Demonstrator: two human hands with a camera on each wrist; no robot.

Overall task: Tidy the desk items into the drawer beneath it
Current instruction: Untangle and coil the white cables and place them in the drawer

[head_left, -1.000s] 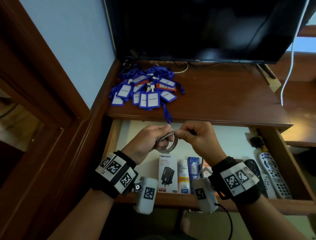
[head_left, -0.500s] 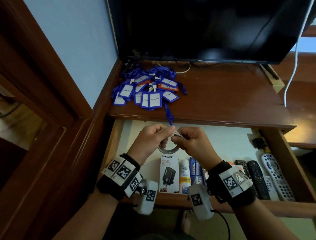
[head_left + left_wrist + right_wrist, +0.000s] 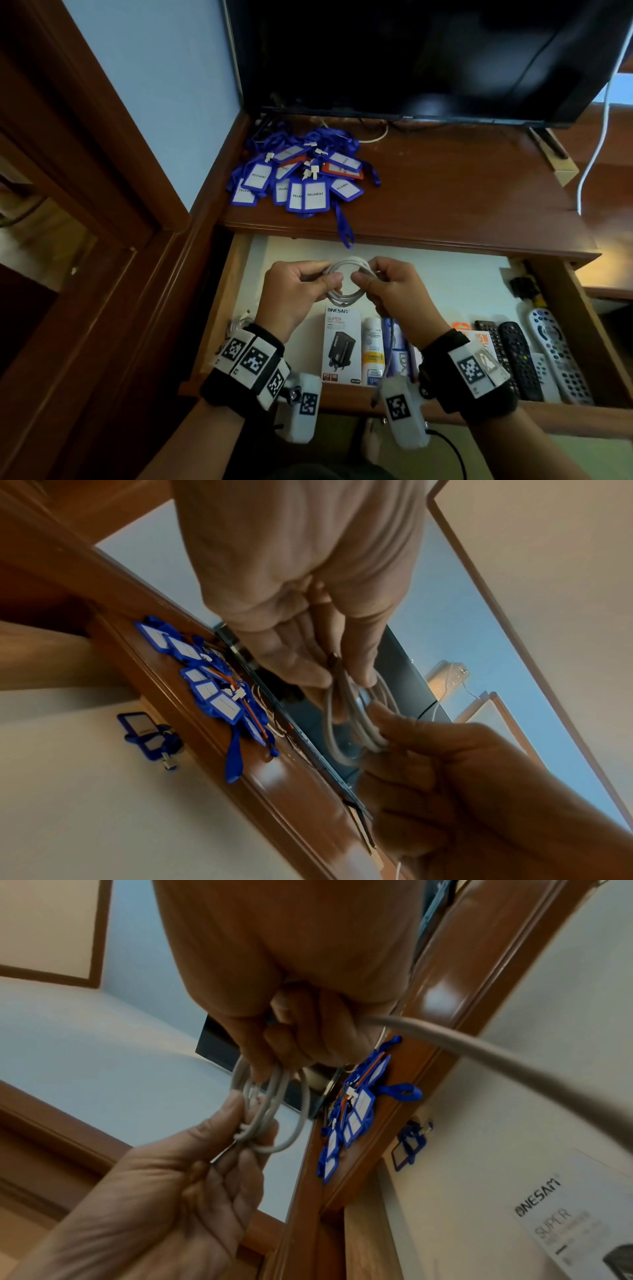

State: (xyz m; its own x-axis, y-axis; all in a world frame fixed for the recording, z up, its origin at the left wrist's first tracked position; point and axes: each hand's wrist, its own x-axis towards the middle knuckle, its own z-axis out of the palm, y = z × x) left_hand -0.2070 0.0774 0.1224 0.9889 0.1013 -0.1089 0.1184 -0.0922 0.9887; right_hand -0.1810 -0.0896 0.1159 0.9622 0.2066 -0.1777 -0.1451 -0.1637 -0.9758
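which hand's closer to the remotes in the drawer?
Right. The right hand grips the coiled white cable mid-drawer, with the remotes off to its right; the left hand holds the coil's other side, farther away.

Beyond your hands, a dark television screen (image 3: 411, 51) stands at the back of the brown wooden table (image 3: 462, 192). A pale blue wall (image 3: 154, 85) and dark wood door frame (image 3: 85, 171) lie left.
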